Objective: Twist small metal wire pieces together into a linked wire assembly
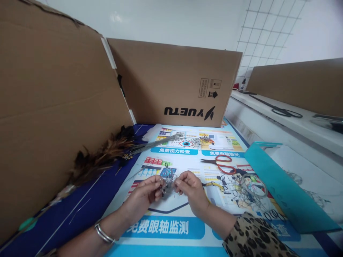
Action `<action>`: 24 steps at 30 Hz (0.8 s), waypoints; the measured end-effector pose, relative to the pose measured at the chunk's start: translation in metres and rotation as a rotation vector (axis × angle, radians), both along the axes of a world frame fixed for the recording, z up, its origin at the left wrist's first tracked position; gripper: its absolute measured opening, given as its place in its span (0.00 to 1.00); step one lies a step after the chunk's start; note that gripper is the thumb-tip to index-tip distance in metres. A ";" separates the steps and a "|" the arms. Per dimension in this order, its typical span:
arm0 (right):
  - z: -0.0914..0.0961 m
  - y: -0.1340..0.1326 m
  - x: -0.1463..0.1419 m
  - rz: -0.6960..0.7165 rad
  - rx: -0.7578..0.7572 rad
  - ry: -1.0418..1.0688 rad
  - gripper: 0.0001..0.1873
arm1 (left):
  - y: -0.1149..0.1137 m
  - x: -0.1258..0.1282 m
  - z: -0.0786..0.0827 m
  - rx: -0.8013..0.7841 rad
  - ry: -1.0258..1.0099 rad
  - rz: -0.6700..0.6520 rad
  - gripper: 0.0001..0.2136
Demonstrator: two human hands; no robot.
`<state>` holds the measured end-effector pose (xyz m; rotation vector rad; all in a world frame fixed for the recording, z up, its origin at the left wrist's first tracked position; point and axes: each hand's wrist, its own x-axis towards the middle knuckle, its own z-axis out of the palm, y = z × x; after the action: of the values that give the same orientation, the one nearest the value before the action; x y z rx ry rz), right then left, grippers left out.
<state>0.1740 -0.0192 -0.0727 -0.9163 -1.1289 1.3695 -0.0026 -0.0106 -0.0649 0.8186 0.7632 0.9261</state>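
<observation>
Between my two hands is a small tangle of thin clear or silvery wire with a dark hook-like loop on top; its exact kind I cannot make out. My left hand, below a silver bangle, pinches its left side with thumb and fingers. On the other side my right hand pinches the wire's right edge, fingers curled in. Just right of that hand lies a yellow-handled tool, its working end partly hidden. Beyond it rest scissors with red handles, blades pointing left.
A heap of looped wire lies right of my hands, with black rings nearby. Farther right is a teal open box holding wire pieces. Brown feathers and thin rods lie left. Cardboard walls stand behind and left.
</observation>
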 end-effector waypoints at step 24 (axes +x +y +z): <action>0.001 -0.001 -0.001 0.039 -0.017 0.001 0.08 | 0.001 0.001 0.000 0.152 0.145 -0.015 0.09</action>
<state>0.1735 -0.0203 -0.0715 -0.9103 -1.1411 1.4126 -0.0019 -0.0094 -0.0649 1.0320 0.8179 0.9269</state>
